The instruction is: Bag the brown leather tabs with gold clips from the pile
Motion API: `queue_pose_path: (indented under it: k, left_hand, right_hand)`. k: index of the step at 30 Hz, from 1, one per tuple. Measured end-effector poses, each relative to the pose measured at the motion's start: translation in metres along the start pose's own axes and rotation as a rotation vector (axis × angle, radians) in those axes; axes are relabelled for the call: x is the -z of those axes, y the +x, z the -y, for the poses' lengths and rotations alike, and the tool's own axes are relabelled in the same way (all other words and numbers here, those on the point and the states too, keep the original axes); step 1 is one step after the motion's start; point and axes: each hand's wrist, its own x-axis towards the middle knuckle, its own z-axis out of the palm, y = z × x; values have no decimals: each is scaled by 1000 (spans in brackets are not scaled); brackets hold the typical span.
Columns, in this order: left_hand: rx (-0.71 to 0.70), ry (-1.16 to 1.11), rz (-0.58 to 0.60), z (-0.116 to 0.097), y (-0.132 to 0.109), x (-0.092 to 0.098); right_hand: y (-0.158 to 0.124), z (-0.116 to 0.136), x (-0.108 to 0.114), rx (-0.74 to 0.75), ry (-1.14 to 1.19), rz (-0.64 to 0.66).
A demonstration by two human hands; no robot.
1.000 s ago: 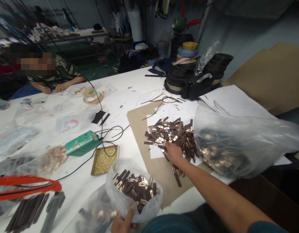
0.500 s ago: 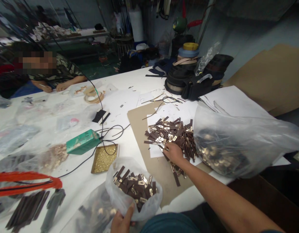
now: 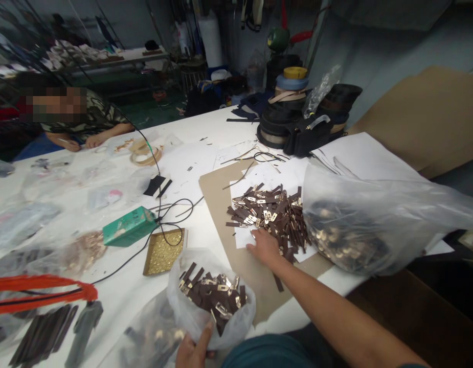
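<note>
At the bottom of the view, my left hand point(image 3: 195, 347) grips the near rim of an open translucent plastic bag point(image 3: 236, 327), thumb over the edge. Inside the bag lie several dark brown strap tabs with gold metal buckles point(image 3: 217, 295). Farther right, a loose pile of the same brown strap tabs point(image 3: 276, 207) is spread on white paper and brown card. My right hand point(image 3: 266, 249) reaches to the near-left edge of that pile, palm down, thumb and fingers apart. I see nothing held in it, though its underside is hidden.
A larger clear bag of metal-fitted pieces point(image 3: 343, 235) stands right of the pile. Left are a shallow box of small gold parts point(image 3: 164, 253), a green block point(image 3: 129, 226) with black cables and an orange-wrapped loop point(image 3: 40, 289). Strap rolls point(image 3: 274, 128) stand behind. Another person point(image 3: 94, 120) sits across the table.
My right hand has drawn slightly left and nearer to me, from on the pile to its near edge, with its fingers spreading. The left hand stays on the bag. The view has shifted slightly.
</note>
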Motion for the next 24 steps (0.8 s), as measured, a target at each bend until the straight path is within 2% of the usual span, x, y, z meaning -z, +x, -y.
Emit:
queue_pose_path:
  k: [2,5,10,16,24]
  left_hand:
    - [-4,-9,-3,0,0,-1]
    - [-13,-20,-16,0,2,-2]
    - [-8,-12,6,-5,0,-1]
    - [-11,39,-9,-11,-5,1]
    - [19,70,-6,-21,-8,1]
  right_hand:
    - [15,-19,7,-7,-190,43]
    - [21,-30,3,27,-275,67]
    - [20,-22,-12,33,-264,62]
    - [15,-20,-20,82,-247,42]
    - [4,-9,-28,126,-175,104]
